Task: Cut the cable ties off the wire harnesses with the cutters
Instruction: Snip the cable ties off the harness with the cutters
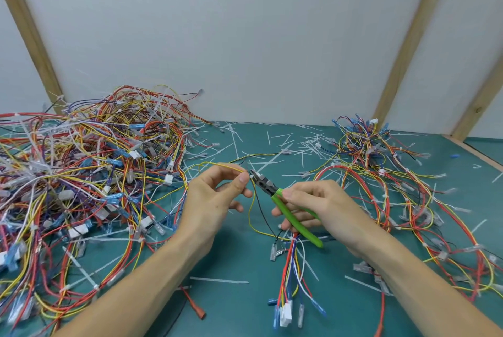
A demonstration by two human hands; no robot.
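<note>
My left hand (215, 200) pinches a yellow and black wire pair of a harness (292, 266) between thumb and forefinger, above the green mat. A small white cable tie (251, 175) sits on the wires at my fingertips. My right hand (318, 206) grips the green-handled cutters (283, 202), whose dark jaws touch that tie. The harness hangs down to a bundle of red, blue, white and yellow wires with white connectors near the front edge.
A big tangled heap of harnesses (81, 173) fills the left of the mat. A smaller heap (394, 187) lies at the right. Cut white ties (299, 146) litter the green mat (231, 296). A white wall with wooden battens stands behind.
</note>
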